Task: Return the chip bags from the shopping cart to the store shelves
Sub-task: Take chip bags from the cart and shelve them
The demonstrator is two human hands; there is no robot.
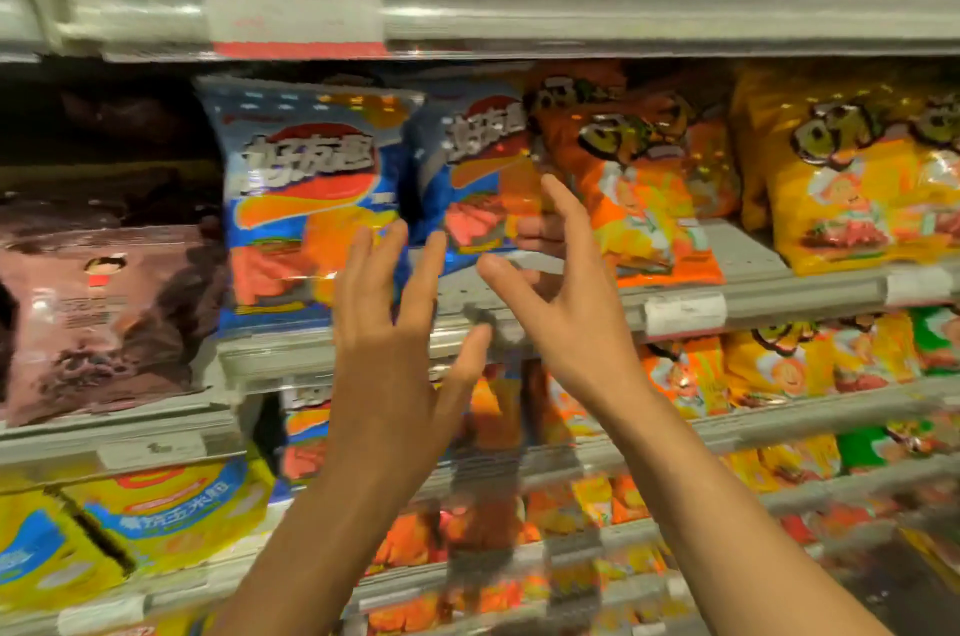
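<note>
Grey metal store shelf (753, 295), mid tier, packed with glossy foil chip bags. Big blue bag with red-orange logo (306, 204) stands upright at the front edge; a second blue bag of the same print (470, 178) sits just right of it, further back, touching an orange bag (644, 199). Brown bag (104, 318) at left. Left hand (395, 355) and right hand (566, 313): fingers spread wide, holding nothing, raised before the blue bags.

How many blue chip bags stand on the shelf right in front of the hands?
2. One large blue chip bag stands left, above the left hand. A second blue chip bag is beside it, by the right hand. More may be hidden behind.
</note>
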